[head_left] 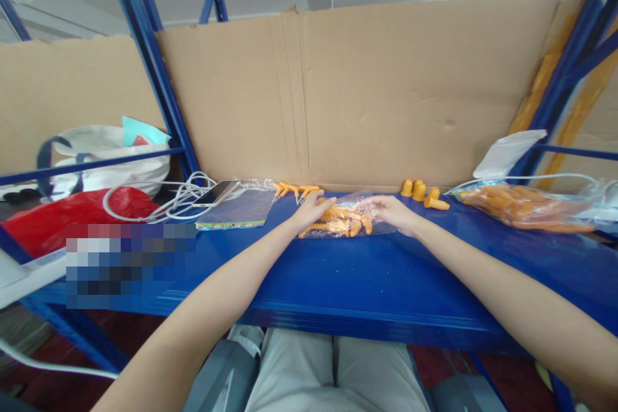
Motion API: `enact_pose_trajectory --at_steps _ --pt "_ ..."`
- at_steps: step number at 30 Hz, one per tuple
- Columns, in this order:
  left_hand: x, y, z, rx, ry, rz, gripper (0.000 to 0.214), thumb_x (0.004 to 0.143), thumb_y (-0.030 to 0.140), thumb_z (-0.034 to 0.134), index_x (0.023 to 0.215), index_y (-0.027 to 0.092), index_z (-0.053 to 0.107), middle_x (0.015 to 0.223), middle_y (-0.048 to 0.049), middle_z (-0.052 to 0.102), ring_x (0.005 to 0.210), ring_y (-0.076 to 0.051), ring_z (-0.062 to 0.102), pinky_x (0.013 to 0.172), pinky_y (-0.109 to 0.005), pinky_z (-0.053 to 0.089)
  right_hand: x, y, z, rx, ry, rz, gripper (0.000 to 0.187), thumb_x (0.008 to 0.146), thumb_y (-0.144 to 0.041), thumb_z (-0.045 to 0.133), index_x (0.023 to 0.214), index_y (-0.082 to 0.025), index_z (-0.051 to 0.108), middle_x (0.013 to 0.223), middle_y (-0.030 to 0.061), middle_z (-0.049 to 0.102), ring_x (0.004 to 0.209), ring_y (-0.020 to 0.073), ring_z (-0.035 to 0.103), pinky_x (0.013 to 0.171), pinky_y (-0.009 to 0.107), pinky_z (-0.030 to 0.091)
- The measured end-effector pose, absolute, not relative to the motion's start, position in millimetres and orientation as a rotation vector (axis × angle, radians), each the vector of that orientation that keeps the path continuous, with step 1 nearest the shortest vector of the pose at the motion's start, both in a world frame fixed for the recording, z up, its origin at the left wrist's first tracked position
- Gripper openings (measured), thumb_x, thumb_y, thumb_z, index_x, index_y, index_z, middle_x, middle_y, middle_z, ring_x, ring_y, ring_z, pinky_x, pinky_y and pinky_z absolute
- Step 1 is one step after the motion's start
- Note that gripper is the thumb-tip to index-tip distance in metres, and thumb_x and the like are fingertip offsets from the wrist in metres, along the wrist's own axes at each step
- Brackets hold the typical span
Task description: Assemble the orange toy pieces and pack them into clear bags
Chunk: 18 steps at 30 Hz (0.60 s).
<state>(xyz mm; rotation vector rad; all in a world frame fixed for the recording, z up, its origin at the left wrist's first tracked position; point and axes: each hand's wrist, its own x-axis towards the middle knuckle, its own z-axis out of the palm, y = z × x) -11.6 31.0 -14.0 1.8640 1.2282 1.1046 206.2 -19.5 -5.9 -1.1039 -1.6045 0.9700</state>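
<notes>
A clear plastic bag point(345, 222) holding several orange plastic pieces lies on the blue tabletop in front of me. My left hand point(311, 206) is at the bag's left upper side, fingers curled against it; its fingertips are partly hidden. At the opposite end, my right hand point(393, 212) pinches the crinkled plastic between thumb and fingers. Just behind my left hand lie loose orange pieces point(290, 190) with small metal chains. Some orange caps point(419, 190) stand to the right of my right hand, near the cardboard.
At the right lies a larger bag of orange pieces point(521, 206). Left of my hands are a phone point(217, 193), a flat plastic packet point(241, 209), white cables point(181, 199) and a red bag point(82, 212). A cardboard panel point(386, 96) closes off the back.
</notes>
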Motion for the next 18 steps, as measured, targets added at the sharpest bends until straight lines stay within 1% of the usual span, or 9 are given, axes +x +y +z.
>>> enact_pose_trajectory --at_steps 3,6,8,10,13,15,18 --pt "-10.8 33.4 -15.1 1.841 1.234 1.101 0.055 0.077 0.039 0.062 0.124 0.013 0.052 0.139 -0.0180 0.047 0.127 -0.029 0.047 0.106 -0.039 0.036 204.7 -22.0 -1.2 -1.172 -1.483 1.001 0.017 0.065 -0.007 0.061 0.077 -0.015 0.070 0.081 0.0030 0.070 0.070 0.0112 0.062 0.066 0.023 0.051" --pt "-10.2 36.3 -17.1 1.838 1.210 1.110 0.052 0.077 0.037 0.060 0.122 0.013 0.053 0.135 -0.0178 0.051 0.125 -0.029 0.049 0.106 -0.039 0.036 205.3 -20.4 3.5 -1.305 -1.392 0.876 0.015 0.066 -0.001 0.058 0.068 -0.015 0.064 0.069 0.0006 0.065 0.061 0.0080 0.057 0.054 0.017 0.047" --pt "-10.2 37.9 -18.3 1.839 1.188 1.108 0.051 0.077 0.037 0.059 0.121 0.014 0.054 0.132 -0.0169 0.053 0.124 -0.029 0.050 0.106 -0.039 0.037 207.6 -19.2 5.1 -1.381 -1.366 0.811 0.014 0.067 -0.002 0.059 0.063 -0.016 0.059 0.062 -0.0003 0.060 0.056 0.0078 0.054 0.047 0.016 0.044" --pt "-10.5 38.4 -18.7 1.833 1.172 1.106 0.050 0.076 0.038 0.060 0.120 0.015 0.054 0.130 -0.0161 0.055 0.123 -0.029 0.050 0.105 -0.040 0.037 210.3 -19.5 5.1 -1.432 -1.389 0.886 0.013 0.068 -0.006 0.063 0.064 -0.016 0.057 0.055 -0.0007 0.056 0.050 0.0083 0.052 0.042 0.017 0.043" --pt "-11.0 37.0 -17.6 1.806 1.161 1.113 0.050 0.075 0.036 0.061 0.120 0.016 0.055 0.127 -0.0157 0.057 0.123 -0.029 0.050 0.106 -0.041 0.036 212.3 -22.6 3.4 -1.455 -1.457 1.117 0.010 0.069 -0.011 0.066 0.069 -0.016 0.058 0.049 -0.0014 0.054 0.045 0.0086 0.051 0.040 0.017 0.043" --pt "-11.3 35.0 -16.5 1.784 1.168 1.119 0.049 0.073 0.033 0.062 0.119 0.017 0.055 0.125 -0.0146 0.058 0.124 -0.030 0.049 0.106 -0.042 0.035 211.7 -24.4 2.2 -1.445 -1.460 1.205 0.010 0.069 -0.010 0.067 0.070 -0.015 0.059 0.048 -0.0018 0.054 0.043 0.0075 0.050 0.040 0.016 0.042" --pt "-12.1 32.8 -15.9 1.768 1.136 1.132 0.044 0.072 0.031 0.063 0.114 0.018 0.057 0.122 -0.0122 0.059 0.125 -0.029 0.047 0.107 -0.040 0.033 210.7 -24.5 1.2 -1.424 -1.409 1.269 0.013 0.069 -0.005 0.067 0.065 -0.014 0.058 0.047 -0.0020 0.055 0.040 0.0051 0.047 0.040 0.015 0.041"
